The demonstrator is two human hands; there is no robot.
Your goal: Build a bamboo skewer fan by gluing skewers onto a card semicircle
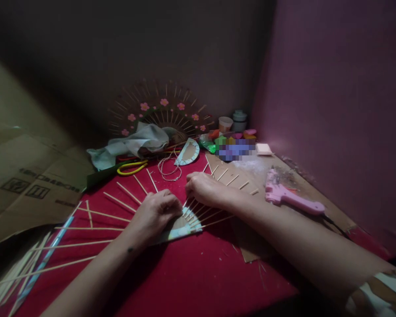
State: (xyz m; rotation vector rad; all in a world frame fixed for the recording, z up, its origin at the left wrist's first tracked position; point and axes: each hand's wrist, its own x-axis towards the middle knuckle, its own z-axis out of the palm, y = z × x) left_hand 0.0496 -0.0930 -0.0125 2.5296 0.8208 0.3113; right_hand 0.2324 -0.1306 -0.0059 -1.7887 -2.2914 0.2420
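A half-round cardboard base point(181, 231) with a pale blue patterned edge lies on the red table, with several thin wooden sticks point(120, 207) fanning out from it. My left hand point(156, 211) is closed over the upper left of the base, its fingertips pressed down among the stick ends; what they pinch is hidden. Just right of it, my right hand point(201, 187) is closed with its fingers pinched on a wooden stick point(185, 203) that rises from the base. Beneath my right wrist, more sticks spread to the right.
A pink glue gun point(288, 193) lies on a cardboard sheet at right. Behind are a second half-round piece point(188, 152), twine point(168, 169), yellow-handled scissors point(132, 167), crumpled cloth point(141, 141) and a flowered stick fan point(164, 102). Loose sticks point(20, 268) lie left, near a cardboard box point(29, 154).
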